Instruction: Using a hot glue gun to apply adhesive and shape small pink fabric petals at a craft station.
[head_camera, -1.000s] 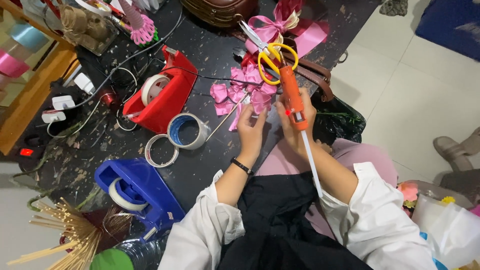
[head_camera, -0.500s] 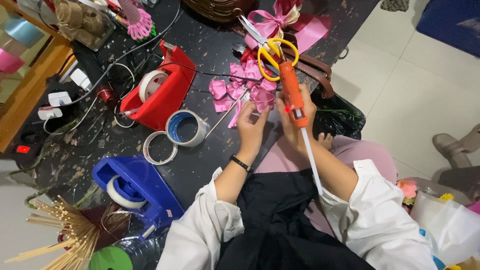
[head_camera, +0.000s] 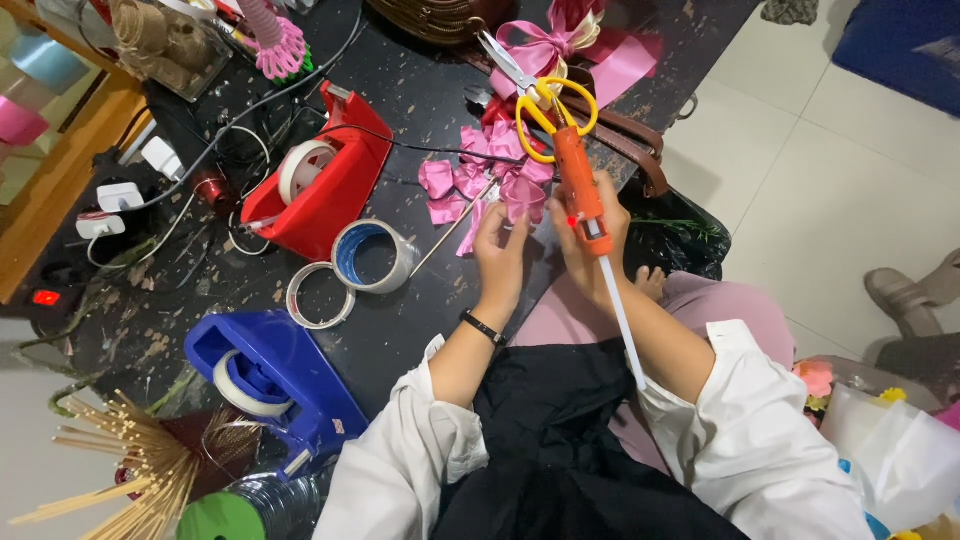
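Observation:
My right hand (head_camera: 590, 255) grips an orange glue gun (head_camera: 578, 185) with a white glue stick (head_camera: 626, 325) sticking out of its back toward me. My left hand (head_camera: 502, 250) pinches a folded pink ribbon petal (head_camera: 522, 197) beside the gun's nozzle, over the edge of the dark table (head_camera: 420, 90). More pink ribbon petals (head_camera: 455, 180) lie just beyond my fingers. A thin wooden skewer (head_camera: 450, 232) lies slanted under them. Yellow-handled scissors (head_camera: 545, 90) rest past the gun.
A red tape dispenser (head_camera: 325, 185), a blue tape dispenser (head_camera: 270, 375), two loose tape rolls (head_camera: 370, 255), cables and chargers (head_camera: 120, 200), a bundle of skewers (head_camera: 120, 470), a pink ribbon bow (head_camera: 570, 40) and a brown bag strap (head_camera: 625, 135) crowd the table. White floor tiles (head_camera: 800, 150) lie to the right.
Both hands stay at the table edge with the glue gun and petal; the left fingers have shifted slightly on the petal. The view has drifted a little.

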